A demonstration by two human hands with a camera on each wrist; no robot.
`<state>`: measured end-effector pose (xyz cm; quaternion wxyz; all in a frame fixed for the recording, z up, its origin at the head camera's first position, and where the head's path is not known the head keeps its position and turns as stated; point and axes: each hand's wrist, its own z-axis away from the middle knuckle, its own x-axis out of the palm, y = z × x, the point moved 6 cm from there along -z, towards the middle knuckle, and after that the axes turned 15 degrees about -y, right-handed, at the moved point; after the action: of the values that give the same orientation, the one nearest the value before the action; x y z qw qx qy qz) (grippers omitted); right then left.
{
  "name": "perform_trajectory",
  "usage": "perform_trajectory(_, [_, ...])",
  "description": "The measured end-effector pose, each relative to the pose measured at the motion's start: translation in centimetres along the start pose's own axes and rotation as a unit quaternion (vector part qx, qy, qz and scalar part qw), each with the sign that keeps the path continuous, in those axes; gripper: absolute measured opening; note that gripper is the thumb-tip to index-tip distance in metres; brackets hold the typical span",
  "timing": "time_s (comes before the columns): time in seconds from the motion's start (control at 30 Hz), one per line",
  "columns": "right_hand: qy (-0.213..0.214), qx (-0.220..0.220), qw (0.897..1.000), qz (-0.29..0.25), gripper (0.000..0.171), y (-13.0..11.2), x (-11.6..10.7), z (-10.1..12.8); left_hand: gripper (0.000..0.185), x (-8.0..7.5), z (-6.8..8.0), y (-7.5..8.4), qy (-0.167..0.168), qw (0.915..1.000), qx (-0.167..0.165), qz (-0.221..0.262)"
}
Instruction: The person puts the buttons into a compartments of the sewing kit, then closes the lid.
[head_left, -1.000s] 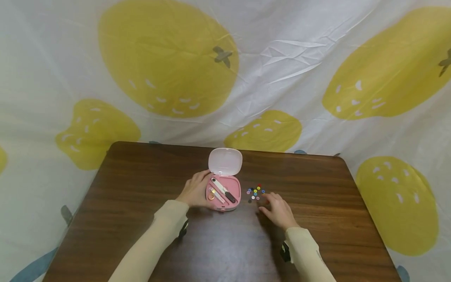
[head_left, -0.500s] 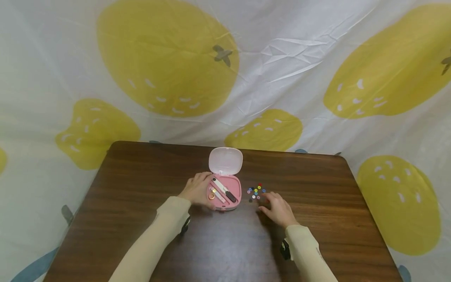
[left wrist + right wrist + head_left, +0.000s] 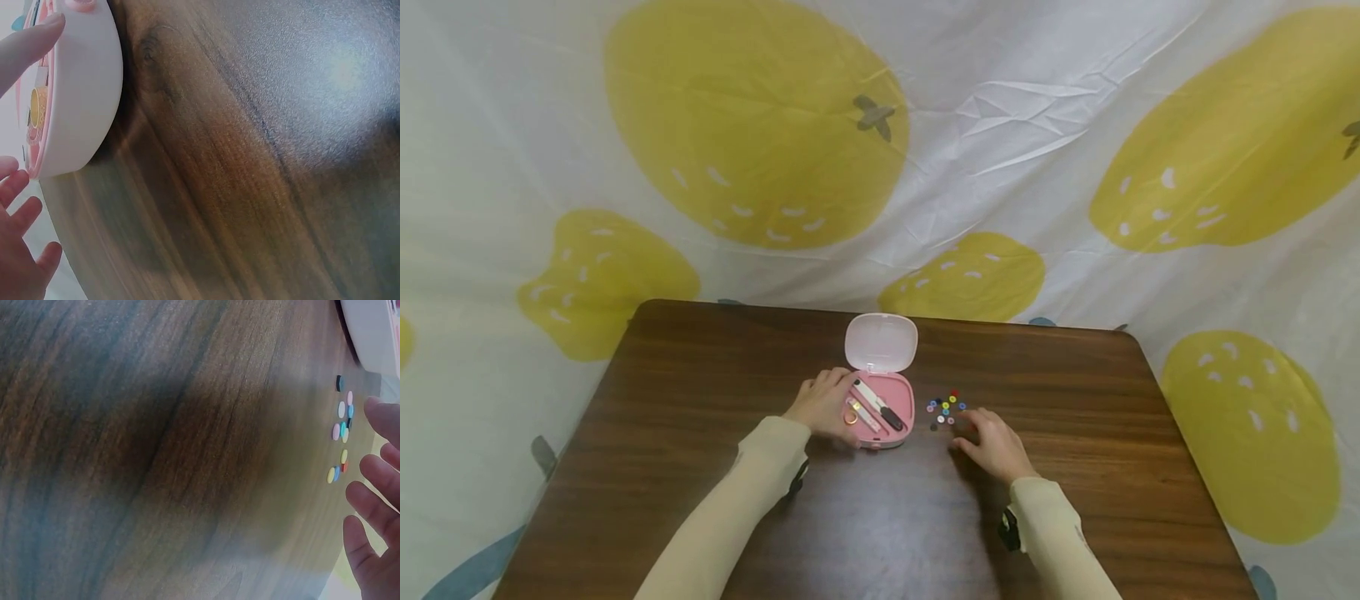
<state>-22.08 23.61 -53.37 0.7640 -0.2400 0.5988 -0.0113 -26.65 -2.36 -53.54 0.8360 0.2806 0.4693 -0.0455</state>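
Observation:
A pink sewing-kit case [image 3: 898, 396] lies with its translucent lid [image 3: 881, 343] raised at the back. In its tray are a slim white tool with a black end [image 3: 891, 418] and a pale strip [image 3: 865, 413] beside a gold ring [image 3: 851, 417]. My left hand [image 3: 822, 406] holds the case by its left side, thumb [image 3: 37, 40] over the front rim, fingers toward the back corner. To the right lies a loose group of small coloured buttons [image 3: 946, 406]. My right hand [image 3: 997, 447] hovers beside them, fingers [image 3: 369, 503] spread and relaxed, with nothing visibly held.
The brown wooden table [image 3: 700, 358] reaches back to a white cloth [image 3: 1000, 167] printed with yellow lemons. Both forearms come in from the front, each with a dark wrist device. Light glares on the tabletop ahead of the case.
Almost nothing differs. The whole view shifts very slightly; both hands stay where they are, the left at the case and the right by the buttons.

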Motion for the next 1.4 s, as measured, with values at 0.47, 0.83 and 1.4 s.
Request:
perform_trajectory(0.47, [-0.001, -0.009, 1.0, -0.015, 0.038, 0.2, 0.3, -0.2, 0.112, -0.1, -0.6, -0.3, -0.017, 0.9995, -0.024, -0.01])
perform_trajectory(0.83, [-0.001, -0.003, 1.0, -0.013, 0.041, 0.2, 0.4, -0.1, 0.112, -0.7, -0.7, 0.0, -0.042, 0.9979, -0.048, -0.009])
perform_trajectory(1.4, [-0.003, 0.005, 1.0, -0.026, 0.041, 0.2, 0.5, -0.1, 0.108, -1.0, -0.7, 0.8, -0.042, 0.997, -0.059, -0.026])
